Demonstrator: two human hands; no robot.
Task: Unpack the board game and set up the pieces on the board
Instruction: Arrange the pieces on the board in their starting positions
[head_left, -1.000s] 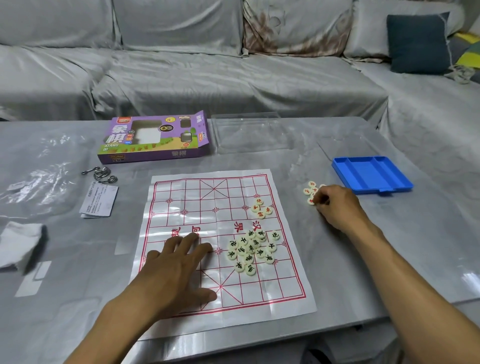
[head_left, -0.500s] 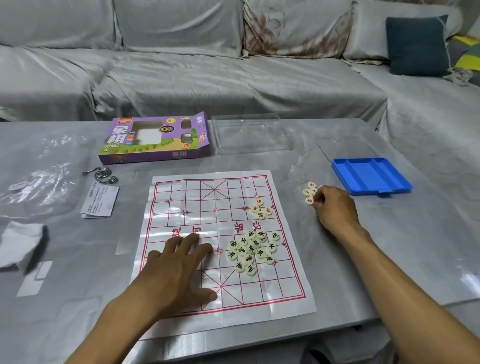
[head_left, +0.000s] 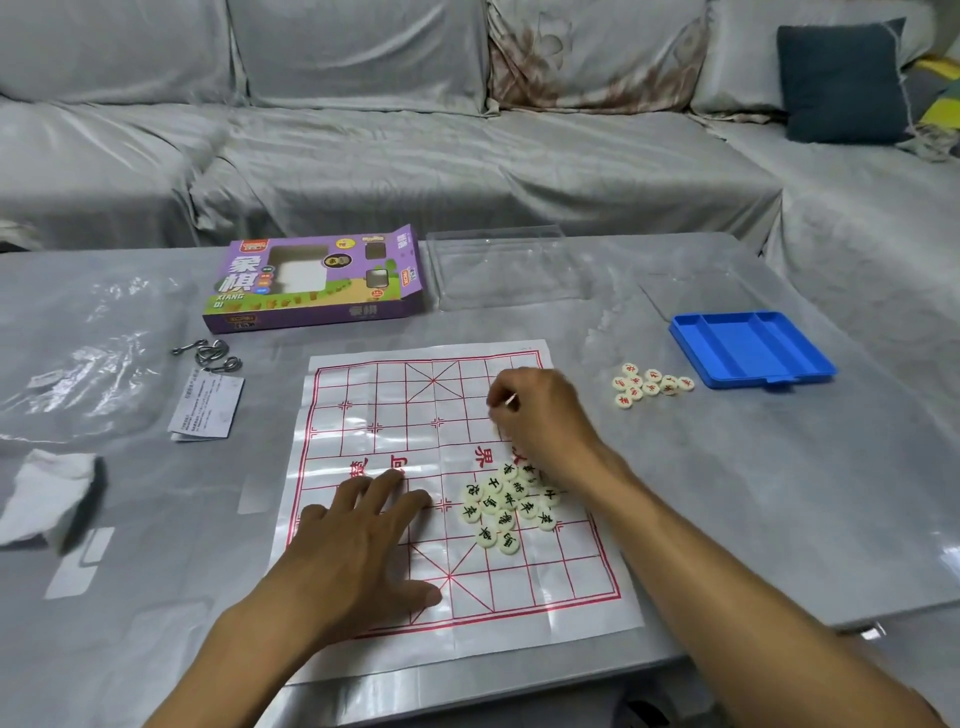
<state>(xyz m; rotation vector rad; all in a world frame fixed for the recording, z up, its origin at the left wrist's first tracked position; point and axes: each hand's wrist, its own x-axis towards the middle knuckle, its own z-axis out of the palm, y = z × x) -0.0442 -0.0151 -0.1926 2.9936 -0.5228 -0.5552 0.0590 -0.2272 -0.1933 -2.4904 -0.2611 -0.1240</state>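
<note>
A white paper board (head_left: 395, 415) with a red grid lies flat on the grey table. My left hand (head_left: 358, 545) presses flat on its near left part, fingers spread. My right hand (head_left: 540, 415) hovers over the board's right middle and pinches a small cream disc piece (head_left: 510, 400) between thumb and fingers. It covers the spot where a few red-marked pieces lay. A heap of black-marked pieces (head_left: 506, 506) sits on the board just below that hand. Several red-marked pieces (head_left: 649, 384) are grouped on the table to the right of the board.
A blue plastic tray (head_left: 750, 348) lies at the right. The purple game box (head_left: 317, 280) and a clear plastic lid (head_left: 506, 270) sit behind the board. Metal wire puzzles (head_left: 210, 353), a leaflet (head_left: 205, 408), a plastic bag (head_left: 78, 338) and crumpled tissue (head_left: 49, 493) lie left.
My right hand left the red pieces beside the board and moved left onto the board's right middle, where it now pinches a piece. My left hand stayed put.
</note>
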